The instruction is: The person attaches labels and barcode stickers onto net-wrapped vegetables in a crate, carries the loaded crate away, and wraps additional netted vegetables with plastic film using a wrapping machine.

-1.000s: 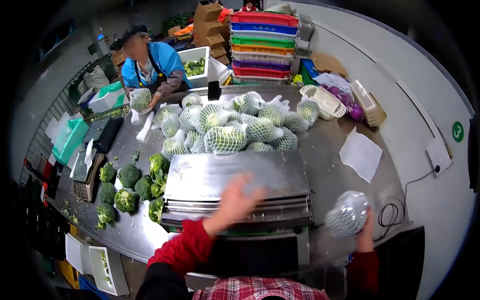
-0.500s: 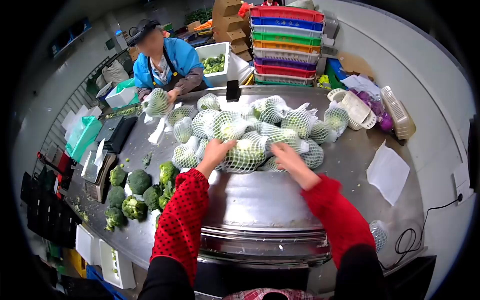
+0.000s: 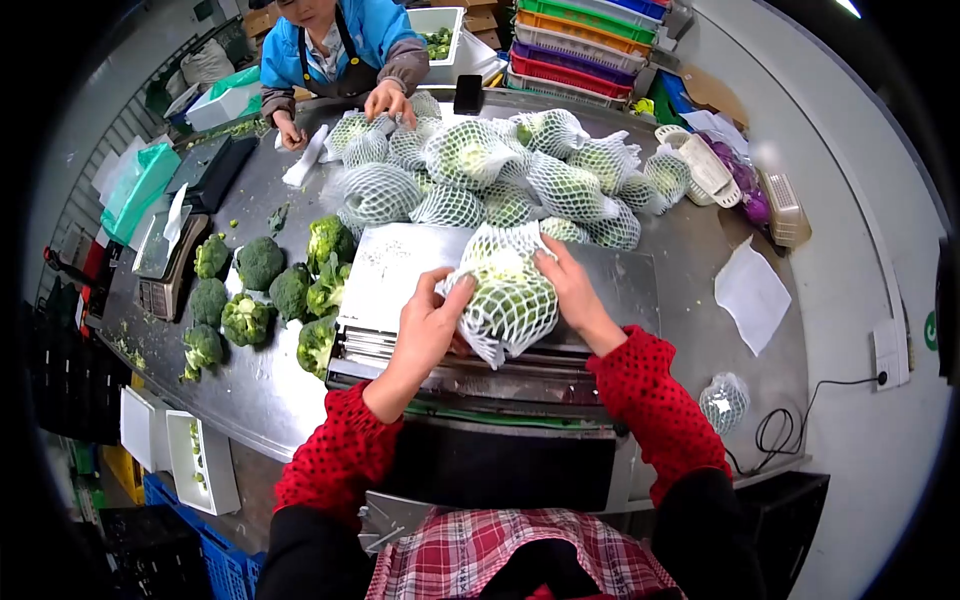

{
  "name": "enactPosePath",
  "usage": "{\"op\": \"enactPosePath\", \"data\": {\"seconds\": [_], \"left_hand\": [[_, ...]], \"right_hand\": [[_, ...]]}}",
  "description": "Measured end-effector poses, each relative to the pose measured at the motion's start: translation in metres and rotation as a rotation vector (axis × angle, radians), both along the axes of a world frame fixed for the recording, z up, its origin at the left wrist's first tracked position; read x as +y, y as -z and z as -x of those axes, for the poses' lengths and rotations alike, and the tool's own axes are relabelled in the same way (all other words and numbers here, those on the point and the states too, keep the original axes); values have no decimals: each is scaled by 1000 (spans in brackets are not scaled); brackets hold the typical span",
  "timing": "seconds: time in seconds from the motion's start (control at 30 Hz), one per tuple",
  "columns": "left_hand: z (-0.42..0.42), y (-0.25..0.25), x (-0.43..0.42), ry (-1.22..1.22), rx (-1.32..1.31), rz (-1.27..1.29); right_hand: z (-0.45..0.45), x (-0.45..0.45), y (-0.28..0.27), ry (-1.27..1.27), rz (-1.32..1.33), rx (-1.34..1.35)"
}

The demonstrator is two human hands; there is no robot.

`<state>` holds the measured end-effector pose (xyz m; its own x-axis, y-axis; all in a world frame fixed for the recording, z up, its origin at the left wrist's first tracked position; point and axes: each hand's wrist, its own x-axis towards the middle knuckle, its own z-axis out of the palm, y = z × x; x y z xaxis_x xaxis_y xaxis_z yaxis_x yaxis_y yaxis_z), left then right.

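One netted vegetable [image 3: 508, 290] sits between the left hand [image 3: 428, 325] and right hand [image 3: 577, 295] over a metal machine [image 3: 388, 268], part-curled fingers gripping opposite sides. Rightward, one shiny netted bundle [image 3: 724, 402] looks finished; the netted pile [image 3: 468, 155] behind seems unfilmed, as far as I can see, and the broccoli heads [image 3: 260, 262] leftward are bare.

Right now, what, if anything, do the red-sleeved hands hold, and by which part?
A netted vegetable, held by its sides between the left hand and right hand.
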<state>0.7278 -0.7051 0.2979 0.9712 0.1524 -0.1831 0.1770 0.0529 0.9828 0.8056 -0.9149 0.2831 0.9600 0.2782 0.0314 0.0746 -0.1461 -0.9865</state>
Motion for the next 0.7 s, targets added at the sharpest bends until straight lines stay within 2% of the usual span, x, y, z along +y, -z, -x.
{"op": "enactPosePath", "data": {"seconds": [0.03, 0.07, 0.13, 0.17, 0.2, 0.23, 0.27, 0.33, 0.4, 0.43, 0.5, 0.53, 0.57, 0.6, 0.63, 0.67, 0.7], "left_hand": [[3, -9, 0, 40, 32, -46], [11, -12, 2, 49, 29, -40], [27, -15, 19, 54, -99, -193], [38, -10, 41, 59, -164, -423], [50, 0, 67, -15, -394, -897], [60, 8, 91, 3, -321, -1225], [69, 14, 107, 16, -289, -1390], [72, 16, 113, 165, -48, -1541], [63, 12, 102, 256, 29, -1473], [61, 3, 94, 363, 132, -1314], [59, 21, 87, 322, 33, -1191], [60, 29, 85, 285, -24, -1140], [65, 28, 82, 206, -143, -1128], [70, 23, 84, 192, -140, -1043], [83, 10, 92, 306, -96, -792], [101, -16, 95, 393, 273, -391], [121, -42, 101, 499, 252, -98]], "right_hand": [[5, -2, -4, 68, 158, -179], [14, -9, -7, 77, 165, -180], [30, -41, -12, 217, 288, -292], [54, -61, -35, 194, 433, -182], [86, -81, -52, 173, 572, -69], [112, -98, -42, 209, 831, -111], [129, -109, -33, 243, 1093, -149], [142, -106, -25, 170, 1238, -7], [142, -85, -28, 161, 1253, -25], [137, -78, -23, 123, 1169, 12], [132, -75, -10, 66, 925, 22], [135, -78, -8, 72, 925, 22], [140, -83, -7, 99, 763, 44], [146, -89, -5, 126, 599, 64], [161, -100, -15, 81, 382, 280], [183, -108, -34, 28, 162, 493], [208, -105, -54, 57, 18, 543]]}}
